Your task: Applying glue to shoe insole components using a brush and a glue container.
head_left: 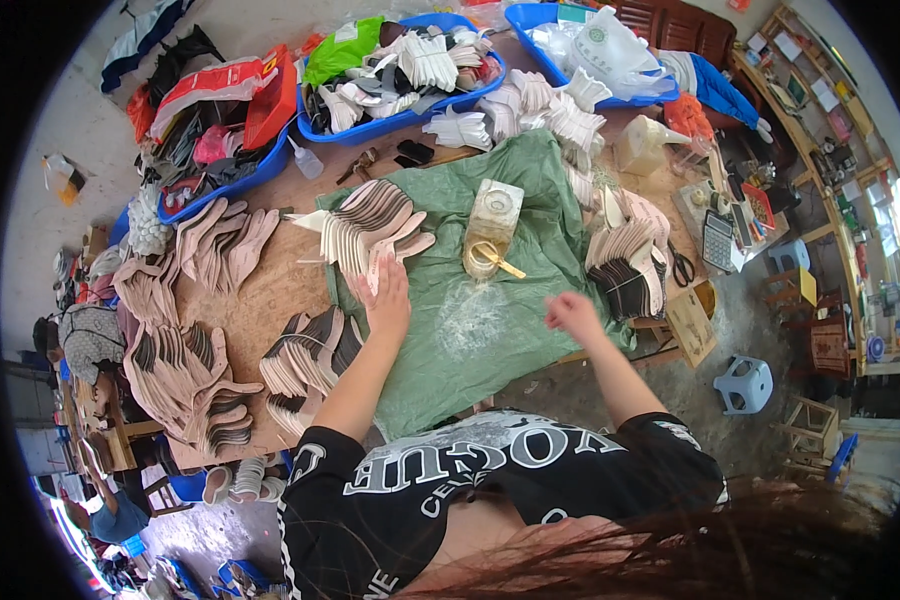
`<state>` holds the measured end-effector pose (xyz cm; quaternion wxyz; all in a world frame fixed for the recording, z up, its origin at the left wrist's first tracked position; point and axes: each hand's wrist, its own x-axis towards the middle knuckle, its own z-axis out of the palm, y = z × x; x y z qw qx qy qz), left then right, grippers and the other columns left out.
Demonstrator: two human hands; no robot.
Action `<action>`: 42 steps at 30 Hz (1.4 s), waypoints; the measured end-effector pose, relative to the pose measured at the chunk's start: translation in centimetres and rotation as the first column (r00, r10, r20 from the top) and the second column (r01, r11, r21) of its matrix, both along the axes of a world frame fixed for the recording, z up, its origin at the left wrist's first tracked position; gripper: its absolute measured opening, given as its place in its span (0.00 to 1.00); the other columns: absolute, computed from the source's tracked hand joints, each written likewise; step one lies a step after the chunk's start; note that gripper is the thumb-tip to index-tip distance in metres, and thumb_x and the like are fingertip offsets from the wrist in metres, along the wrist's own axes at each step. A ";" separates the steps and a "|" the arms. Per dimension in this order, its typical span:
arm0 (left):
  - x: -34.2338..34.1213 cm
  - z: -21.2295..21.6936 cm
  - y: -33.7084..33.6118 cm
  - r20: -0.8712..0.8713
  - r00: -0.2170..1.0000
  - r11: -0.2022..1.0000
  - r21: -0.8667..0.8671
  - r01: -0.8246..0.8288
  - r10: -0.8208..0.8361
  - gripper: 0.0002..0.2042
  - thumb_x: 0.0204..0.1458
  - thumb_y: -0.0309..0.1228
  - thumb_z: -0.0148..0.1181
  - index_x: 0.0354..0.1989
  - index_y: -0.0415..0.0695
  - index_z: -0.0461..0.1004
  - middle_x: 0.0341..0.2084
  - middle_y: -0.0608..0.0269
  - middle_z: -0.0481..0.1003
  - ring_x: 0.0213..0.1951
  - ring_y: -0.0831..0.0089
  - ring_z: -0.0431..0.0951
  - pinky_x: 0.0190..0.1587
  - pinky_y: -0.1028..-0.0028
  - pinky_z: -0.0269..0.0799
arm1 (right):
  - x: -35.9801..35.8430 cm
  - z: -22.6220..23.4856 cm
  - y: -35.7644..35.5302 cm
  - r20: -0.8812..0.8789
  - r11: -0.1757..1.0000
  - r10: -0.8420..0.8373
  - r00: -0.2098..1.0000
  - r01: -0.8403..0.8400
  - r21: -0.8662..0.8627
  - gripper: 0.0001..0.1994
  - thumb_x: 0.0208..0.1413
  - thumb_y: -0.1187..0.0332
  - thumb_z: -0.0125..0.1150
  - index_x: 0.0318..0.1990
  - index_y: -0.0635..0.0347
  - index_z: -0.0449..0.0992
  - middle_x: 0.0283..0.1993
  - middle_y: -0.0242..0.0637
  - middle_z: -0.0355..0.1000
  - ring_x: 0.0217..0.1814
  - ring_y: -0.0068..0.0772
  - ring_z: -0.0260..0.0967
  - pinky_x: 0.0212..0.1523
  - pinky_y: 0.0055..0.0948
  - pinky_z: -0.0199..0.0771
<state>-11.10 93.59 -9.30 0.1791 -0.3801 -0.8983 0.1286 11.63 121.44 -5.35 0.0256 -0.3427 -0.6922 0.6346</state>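
My left hand point(383, 300) lies with its fingers stretched out on the near edge of a fanned stack of pale pink cut shoe pieces point(365, 225). My right hand point(574, 312) hovers over the right part of a green cloth sheet point(430, 370), its fingers curled closed; whatever may be in them is hidden. Between the hands and farther back stands a small pot point(482, 264) with a yellow-handled brush point(500, 260) across it. Behind the pot is a worn whitish block point(497, 205). White residue stains the sheet in front of the pot.
More stacks of cut pieces point(185, 370) cover the table's left side, and another stack point(627, 250) lies at right beside black scissors point(682, 266). Blue tubs point(400, 125) full of pieces line the back. A calculator point(718, 240) sits far right; a blue stool point(743, 385) stands on the floor.
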 end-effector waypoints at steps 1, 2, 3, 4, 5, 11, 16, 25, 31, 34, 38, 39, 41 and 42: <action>0.2 0.1 -0.2 0.049 0.999 0.999 0.040 -0.001 -0.001 0.25 0.50 0.34 0.43 0.60 0.45 0.59 0.66 0.58 0.46 0.69 0.63 0.38 0.63 0.42 0.27 | -0.5 0.1 2.2 -0.039 0.999 -0.051 0.998 0.051 -0.003 0.16 0.57 0.60 0.54 0.26 0.65 0.71 0.21 0.35 0.71 0.21 0.22 0.69 0.26 0.25 0.70; 0.2 -0.1 -0.2 0.048 0.999 1.000 0.028 -0.001 -0.001 0.25 0.50 0.34 0.43 0.60 0.45 0.59 0.66 0.58 0.46 0.69 0.63 0.38 0.63 0.42 0.27 | -0.8 -0.1 4.8 -0.103 0.992 -0.034 0.994 0.046 0.117 0.16 0.60 0.60 0.48 0.28 0.64 0.72 0.22 0.36 0.71 0.23 0.23 0.68 0.28 0.25 0.69; 0.4 -0.5 -0.7 0.020 1.000 0.998 -0.057 -0.007 0.008 0.25 0.51 0.33 0.42 0.60 0.45 0.59 0.66 0.58 0.47 0.69 0.63 0.39 0.63 0.42 0.27 | -1.9 1.4 6.5 -0.041 0.960 -0.072 0.997 0.080 0.270 0.14 0.59 0.61 0.49 0.30 0.63 0.72 0.24 0.36 0.72 0.27 0.26 0.69 0.31 0.28 0.69; 0.6 -0.8 -0.8 -0.008 1.000 0.990 -0.140 -0.006 0.005 0.25 0.51 0.33 0.42 0.60 0.45 0.59 0.66 0.59 0.47 0.69 0.64 0.39 0.63 0.43 0.26 | -2.3 1.0 9.3 -0.036 0.926 -0.102 0.994 0.108 0.361 0.14 0.58 0.62 0.50 0.29 0.63 0.74 0.25 0.37 0.72 0.30 0.30 0.68 0.34 0.31 0.67; 0.5 -0.9 -0.7 0.043 0.999 0.993 -0.118 0.002 0.003 0.29 0.46 0.34 0.49 0.60 0.46 0.59 0.67 0.59 0.45 0.69 0.64 0.38 0.63 0.42 0.25 | -2.9 1.9 11.9 -0.120 0.806 0.040 0.992 0.039 0.591 0.14 0.55 0.61 0.54 0.27 0.64 0.76 0.26 0.40 0.72 0.32 0.34 0.69 0.35 0.31 0.67; 2.8 0.2 -2.3 0.112 0.992 0.994 -0.098 -0.044 0.055 0.29 0.45 0.33 0.51 0.61 0.47 0.59 0.67 0.59 0.46 0.69 0.64 0.39 0.64 0.43 0.27 | -10.4 7.9 20.9 0.048 0.657 -0.127 0.991 0.048 0.752 0.16 0.46 0.59 0.63 0.32 0.66 0.76 0.31 0.47 0.75 0.34 0.41 0.73 0.37 0.35 0.69; 6.7 5.7 -5.5 0.454 0.879 0.980 0.055 -0.192 0.147 0.32 0.43 0.38 0.58 0.60 0.47 0.59 0.65 0.52 0.46 0.68 0.57 0.41 0.64 0.45 0.31 | -12.0 7.2 22.5 -0.081 0.501 -0.185 0.979 0.165 0.850 0.30 0.51 0.58 0.60 0.57 0.69 0.60 0.56 0.58 0.62 0.58 0.53 0.61 0.57 0.37 0.60; -1.3 12.7 -21.5 0.324 0.892 0.634 0.628 -0.452 0.315 0.23 0.41 0.38 0.62 0.47 0.41 0.70 0.49 0.46 0.66 0.53 0.51 0.62 0.56 0.58 0.56 | -9.6 1.3 -1.8 -0.251 0.902 0.296 0.922 -0.183 0.392 0.20 0.52 0.68 0.60 0.51 0.64 0.65 0.42 0.37 0.69 0.45 0.30 0.66 0.48 0.29 0.65; -13.7 7.8 -31.1 0.631 0.671 0.254 0.627 -0.737 0.390 0.21 0.45 0.40 0.59 0.44 0.40 0.72 0.44 0.46 0.71 0.49 0.54 0.69 0.53 0.63 0.62 | -7.7 -0.2 -14.2 -0.231 0.936 0.350 0.908 -0.347 0.054 0.12 0.54 0.71 0.58 0.45 0.63 0.70 0.32 0.29 0.71 0.32 0.17 0.66 0.35 0.19 0.67; -19.6 0.5 -34.2 0.712 0.643 0.133 0.635 -0.761 0.281 0.19 0.46 0.39 0.57 0.41 0.38 0.73 0.41 0.48 0.74 0.45 0.59 0.73 0.48 0.67 0.67 | -6.8 1.7 -18.9 -0.144 0.867 0.496 0.856 -0.481 0.128 0.10 0.53 0.70 0.59 0.42 0.63 0.72 0.30 0.30 0.72 0.30 0.18 0.67 0.34 0.21 0.68; -26.1 -6.5 -34.7 0.888 0.450 -0.204 0.425 -0.882 -0.095 0.17 0.51 0.37 0.51 0.44 0.39 0.69 0.32 0.56 0.73 0.36 0.60 0.74 0.39 0.63 0.70 | -5.9 1.8 -23.7 -0.015 0.858 0.514 0.858 -0.514 0.011 0.10 0.53 0.69 0.60 0.40 0.65 0.73 0.29 0.33 0.74 0.30 0.20 0.70 0.33 0.22 0.70; -27.4 -7.3 -34.0 0.910 0.332 -0.362 0.231 -0.903 -0.248 0.16 0.52 0.37 0.49 0.45 0.39 0.66 0.30 0.56 0.72 0.34 0.59 0.73 0.36 0.61 0.71 | -5.4 1.2 -24.8 0.067 0.885 0.464 0.883 -0.460 -0.066 0.10 0.53 0.69 0.59 0.40 0.65 0.72 0.30 0.33 0.74 0.31 0.20 0.70 0.33 0.22 0.70; -29.6 -7.8 -31.6 0.893 0.287 -0.443 0.114 -0.889 -0.347 0.16 0.54 0.38 0.47 0.46 0.39 0.64 0.29 0.56 0.70 0.32 0.59 0.72 0.31 0.61 0.72 | -5.4 0.5 -26.3 0.160 0.923 0.382 0.910 -0.366 -0.120 0.10 0.54 0.70 0.59 0.40 0.66 0.72 0.30 0.34 0.74 0.31 0.20 0.70 0.33 0.22 0.70; -30.0 -8.3 -31.7 0.872 0.262 -0.538 -0.002 -0.843 -0.413 0.17 0.56 0.38 0.45 0.46 0.38 0.61 0.28 0.55 0.69 0.29 0.59 0.72 0.26 0.61 0.72 | -5.5 1.0 -27.0 0.175 0.917 0.382 0.908 -0.349 -0.192 0.10 0.54 0.70 0.59 0.40 0.66 0.72 0.31 0.35 0.75 0.31 0.20 0.70 0.33 0.21 0.70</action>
